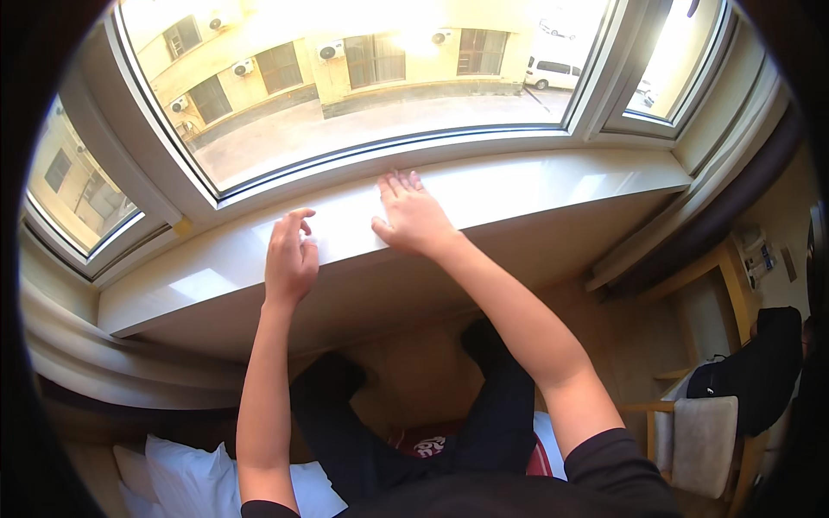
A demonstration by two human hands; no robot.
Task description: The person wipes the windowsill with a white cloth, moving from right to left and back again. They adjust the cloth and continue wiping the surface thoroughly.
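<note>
Before me runs a glossy white windowsill (544, 175) under a large window. My right hand (414, 217) is palm down over the sill, its fingers spread and pointing at the window frame (388, 152); it holds nothing that I can see. Left of it, my left hand (291, 259) is raised at the sill's front edge. Its fingers are bent and the thumb stands apart from them, with nothing visible between. Whether either hand touches the sill is hard to tell.
Pale curtains (129, 362) hang left, with another curtain (699, 213) at right. White pillows (188, 466) lie at lower left. At right stands a cushioned wooden chair (703, 447) with a black garment (751, 375) over it, beside a desk (780, 278). My legs (499, 401) extend below the sill.
</note>
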